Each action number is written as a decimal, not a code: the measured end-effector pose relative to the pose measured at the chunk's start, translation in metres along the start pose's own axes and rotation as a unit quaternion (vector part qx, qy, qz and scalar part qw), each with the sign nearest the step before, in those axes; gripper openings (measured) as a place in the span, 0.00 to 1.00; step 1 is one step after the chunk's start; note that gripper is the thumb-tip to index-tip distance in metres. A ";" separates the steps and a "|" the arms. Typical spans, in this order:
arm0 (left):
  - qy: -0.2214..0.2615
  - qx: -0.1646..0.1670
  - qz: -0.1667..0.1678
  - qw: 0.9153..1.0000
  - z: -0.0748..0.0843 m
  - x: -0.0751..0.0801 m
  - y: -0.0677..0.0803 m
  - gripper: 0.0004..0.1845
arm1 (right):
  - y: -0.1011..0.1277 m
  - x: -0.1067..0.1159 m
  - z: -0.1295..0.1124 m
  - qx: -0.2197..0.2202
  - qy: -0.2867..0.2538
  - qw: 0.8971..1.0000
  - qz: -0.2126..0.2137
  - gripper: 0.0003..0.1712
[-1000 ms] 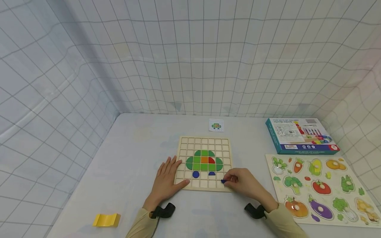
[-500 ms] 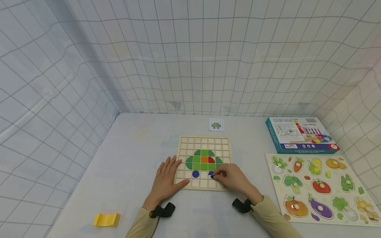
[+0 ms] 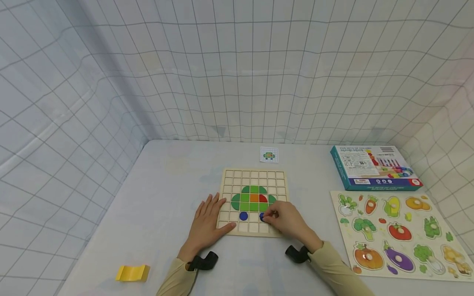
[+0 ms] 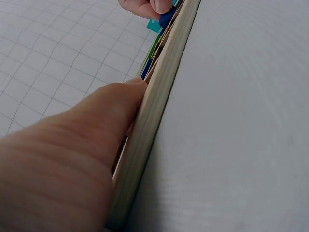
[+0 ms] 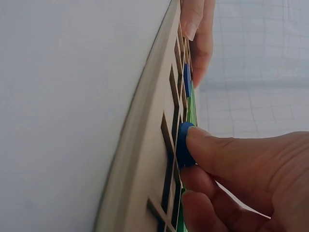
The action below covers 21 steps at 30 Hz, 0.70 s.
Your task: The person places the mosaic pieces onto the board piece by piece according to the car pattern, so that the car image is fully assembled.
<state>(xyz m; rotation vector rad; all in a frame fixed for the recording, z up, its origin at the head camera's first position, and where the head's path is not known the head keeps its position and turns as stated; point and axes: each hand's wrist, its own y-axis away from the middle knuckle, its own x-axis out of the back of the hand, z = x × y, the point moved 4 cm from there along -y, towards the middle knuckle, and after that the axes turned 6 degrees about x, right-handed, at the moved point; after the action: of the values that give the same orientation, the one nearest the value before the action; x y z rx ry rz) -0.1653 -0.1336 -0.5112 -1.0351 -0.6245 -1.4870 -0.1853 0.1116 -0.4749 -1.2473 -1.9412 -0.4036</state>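
Note:
A wooden grid board (image 3: 230, 174) lies on the table with green, orange, red and blue pieces forming a car shape in its cells. My right hand (image 3: 288, 220) pinches a blue half-round piece (image 5: 184, 145) between thumb and fingers, right at the cell below the car's right side. Part of that cell hides behind the fingertips. To the left, a full blue circle (image 3: 243, 216) sits in its own cell. My left hand (image 3: 208, 226) lies flat with fingers spread at the board's left edge, its thumb (image 4: 111, 104) resting on the near left corner.
Behind the board lies a small card (image 3: 268, 155) printed with a similar car. A boxed toy set (image 3: 374, 168) and a vegetable knob puzzle (image 3: 377, 222) are on the right. A yellow block (image 3: 133, 273) sits at the front left.
My right hand has carried the blue half-round piece leftward from the board's lower right to the cell with the other blue half. The left hand has stayed in place.

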 end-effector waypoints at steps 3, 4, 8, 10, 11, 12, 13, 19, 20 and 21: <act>-0.001 0.000 0.000 1.000 0.000 0.000 0.000 0.44 | 0.000 0.000 -0.001 0.004 0.006 1.000 0.006 0.08; -0.002 0.000 0.000 1.000 0.001 0.000 0.000 0.44 | 0.000 0.000 -0.001 0.006 0.009 1.000 0.008 0.08; -0.003 0.000 0.000 1.000 0.001 0.001 0.000 0.44 | 0.001 -0.001 -0.002 0.009 0.013 1.000 0.012 0.09; -0.003 -0.001 0.001 1.000 0.001 0.001 0.000 0.44 | 0.001 -0.001 -0.001 0.008 0.012 1.000 0.010 0.10; -0.004 -0.002 0.001 1.000 0.002 0.001 0.000 0.44 | 0.001 0.000 -0.001 0.007 0.012 1.000 0.009 0.10; -0.003 -0.002 0.001 1.000 0.002 0.001 0.000 0.44 | 0.001 0.000 -0.001 0.006 0.012 1.000 0.009 0.10; -0.003 -0.002 0.002 1.000 0.002 0.001 0.000 0.44 | 0.001 0.000 -0.001 0.005 0.011 1.000 0.008 0.10; -0.001 0.001 -0.001 1.000 0.003 0.003 0.000 0.43 | -0.001 0.000 0.001 -0.002 0.009 1.000 0.005 0.10; -0.001 0.001 -0.001 1.000 0.003 0.003 0.000 0.43 | -0.001 -0.001 0.001 -0.004 0.008 1.000 0.004 0.10; -0.001 0.001 -0.001 1.000 0.003 0.003 0.000 0.43 | -0.002 -0.001 0.001 -0.005 0.008 1.000 0.003 0.10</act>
<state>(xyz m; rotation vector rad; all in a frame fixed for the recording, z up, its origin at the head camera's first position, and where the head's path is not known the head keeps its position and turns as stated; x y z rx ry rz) -0.1644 -0.1327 -0.5074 -1.0343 -0.6287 -1.4877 -0.1870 0.1111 -0.4761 -1.2520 -1.9243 -0.4209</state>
